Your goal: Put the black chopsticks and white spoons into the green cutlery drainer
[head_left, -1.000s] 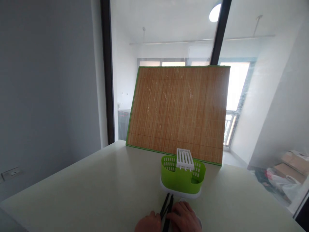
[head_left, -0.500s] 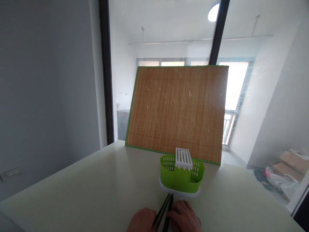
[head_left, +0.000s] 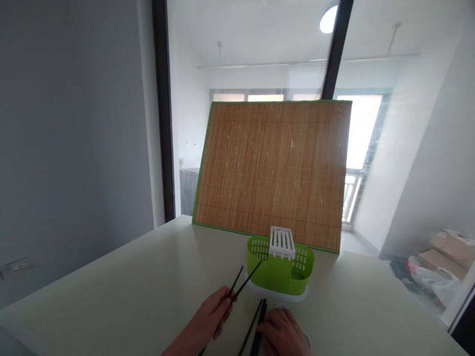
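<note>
Two slim black chopsticks (head_left: 247, 281) are held raised at a slant, tips spread apart and pointing forward. Other dark sticks (head_left: 260, 321), seemingly more chopsticks, lie on the desk (head_left: 148, 287), one splaying from the bunched rest.

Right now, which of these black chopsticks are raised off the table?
The two chopsticks in the left hand, tips spread toward the green utensil holder; the other chopsticks lie at the right hand.
</note>
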Demonstrator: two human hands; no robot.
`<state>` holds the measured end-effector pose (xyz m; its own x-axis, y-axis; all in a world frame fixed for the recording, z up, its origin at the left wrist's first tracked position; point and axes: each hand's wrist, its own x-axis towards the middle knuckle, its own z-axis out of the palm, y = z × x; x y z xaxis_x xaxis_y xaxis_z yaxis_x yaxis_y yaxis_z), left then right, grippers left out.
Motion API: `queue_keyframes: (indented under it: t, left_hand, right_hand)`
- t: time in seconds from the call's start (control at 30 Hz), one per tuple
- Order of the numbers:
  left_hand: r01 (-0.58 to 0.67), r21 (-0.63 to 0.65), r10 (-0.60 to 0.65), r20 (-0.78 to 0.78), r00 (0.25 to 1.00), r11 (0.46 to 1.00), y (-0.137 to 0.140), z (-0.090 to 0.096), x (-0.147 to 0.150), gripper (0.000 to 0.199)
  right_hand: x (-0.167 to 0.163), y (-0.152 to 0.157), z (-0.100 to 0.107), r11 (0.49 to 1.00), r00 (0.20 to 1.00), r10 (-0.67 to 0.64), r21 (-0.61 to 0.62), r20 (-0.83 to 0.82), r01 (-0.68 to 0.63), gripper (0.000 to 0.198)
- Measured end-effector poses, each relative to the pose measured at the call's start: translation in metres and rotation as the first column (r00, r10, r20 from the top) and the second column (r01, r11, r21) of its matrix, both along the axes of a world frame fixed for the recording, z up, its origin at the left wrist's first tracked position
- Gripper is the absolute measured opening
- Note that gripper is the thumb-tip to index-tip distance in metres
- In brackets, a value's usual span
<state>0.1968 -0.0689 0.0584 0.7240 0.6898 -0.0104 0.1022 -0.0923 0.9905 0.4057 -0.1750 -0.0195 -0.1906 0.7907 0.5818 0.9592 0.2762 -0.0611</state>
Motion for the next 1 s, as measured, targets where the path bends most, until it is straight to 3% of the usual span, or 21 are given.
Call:
queue_keyframes:
  t: [0.13,0.27,0.4,0.6,0.8,1.0]
  left_hand:
    - [-0.102,-0.189,0.114,0.055,0.992,0.977,-0.003,0.002,0.007,0.045]
    - [-0.248,-0.184,0.283,0.2,0.938,0.951,-0.012,0.018,0.009,0.047]
    - [-0.364,-0.157,0.396,0.42,0.817,0.918,-0.024,0.026,0.012,0.047]
    - [-0.361,-0.119,0.362,0.558,0.747,0.925,-0.041,-0.003,0.025,0.045]
    - [-0.475,-0.201,0.505,0.517,0.691,0.857,-0.061,-0.028,0.034,0.044]
    - [-0.473,-0.042,0.439,0.451,0.777,0.88,-0.063,-0.029,0.035,0.04]
  right_hand:
    - [0.001,-0.001,0.001,1.0,1.0,0.004,-0.007,-0.004,-0.004,0.025]
    - [0.0,-0.001,0.002,1.0,1.0,-0.003,-0.007,-0.015,0.002,0.028]
    - [0.0,0.0,0.0,1.0,1.0,0.001,0.004,-0.016,-0.001,0.028]
    - [0.0,-0.001,0.001,1.0,1.0,-0.006,0.009,-0.024,0.006,0.028]
    - [-0.002,-0.003,0.005,1.0,1.0,-0.004,0.005,-0.024,0.004,0.021]
    - [0.0,-0.003,0.004,1.0,1.0,-0.011,0.003,-0.007,0.011,0.022]
